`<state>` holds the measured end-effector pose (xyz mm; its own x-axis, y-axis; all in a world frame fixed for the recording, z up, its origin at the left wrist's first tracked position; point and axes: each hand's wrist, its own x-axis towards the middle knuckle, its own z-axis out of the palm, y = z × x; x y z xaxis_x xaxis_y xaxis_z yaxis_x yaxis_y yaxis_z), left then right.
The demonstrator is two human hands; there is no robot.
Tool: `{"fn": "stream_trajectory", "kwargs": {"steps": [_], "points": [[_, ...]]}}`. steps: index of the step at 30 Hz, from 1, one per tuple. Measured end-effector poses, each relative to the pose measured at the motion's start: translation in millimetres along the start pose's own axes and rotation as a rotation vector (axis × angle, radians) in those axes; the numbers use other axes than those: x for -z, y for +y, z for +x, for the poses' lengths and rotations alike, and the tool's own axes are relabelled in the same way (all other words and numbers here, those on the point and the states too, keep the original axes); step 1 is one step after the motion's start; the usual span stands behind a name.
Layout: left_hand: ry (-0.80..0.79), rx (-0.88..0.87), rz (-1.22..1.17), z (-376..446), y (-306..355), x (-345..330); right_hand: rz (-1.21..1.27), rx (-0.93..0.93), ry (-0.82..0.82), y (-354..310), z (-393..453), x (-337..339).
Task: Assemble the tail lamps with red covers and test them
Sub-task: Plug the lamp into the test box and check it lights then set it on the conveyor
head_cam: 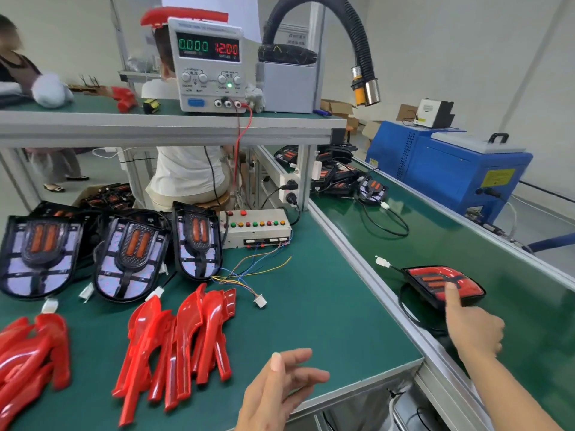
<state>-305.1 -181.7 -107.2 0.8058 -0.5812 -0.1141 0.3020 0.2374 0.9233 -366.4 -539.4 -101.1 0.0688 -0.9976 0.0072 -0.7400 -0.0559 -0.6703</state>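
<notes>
- Right hand (473, 326): lower right of frame, thumb pressing the assembled tail lamp (443, 286) on the conveyor belt (466, 244); no closed grip.
- Left hand (280, 387): bottom centre, fingers relaxed, holding nothing, above the counter (311, 306).
- Red covers (183, 337): piled, lower left.

There is just one camera, worn on the person's head, and it looks forward and down over the green bench (311, 321) from close up, with both hands low in the picture near the bottom edge. It is a wide view, so straight edges bend, and it takes in the belt (466, 237) on the right and the shelf (168, 126) up ahead. Farther off it sees the white wall at the back.
</notes>
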Motion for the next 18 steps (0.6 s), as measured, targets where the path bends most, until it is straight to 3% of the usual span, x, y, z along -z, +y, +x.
{"fn": "stream_trajectory", "kwargs": {"steps": [3,5,13,18], "points": [[0.041,-0.036,0.082,-11.0,4.0,17.1,0.237,0.207,0.142,1.8,-31.3,3.0],[0.071,-0.084,0.155,-17.6,11.4,26.8,0.360,0.387,0.124,-6.7,-69.3,1.0],[0.282,-0.312,0.286,-25.4,64.7,63.1,0.341,0.675,-0.468,-42.7,-202.7,-44.3],[0.539,-0.316,0.559,6.4,107.8,105.5,0.273,0.733,-0.673,-46.5,-236.5,-73.4]]}}
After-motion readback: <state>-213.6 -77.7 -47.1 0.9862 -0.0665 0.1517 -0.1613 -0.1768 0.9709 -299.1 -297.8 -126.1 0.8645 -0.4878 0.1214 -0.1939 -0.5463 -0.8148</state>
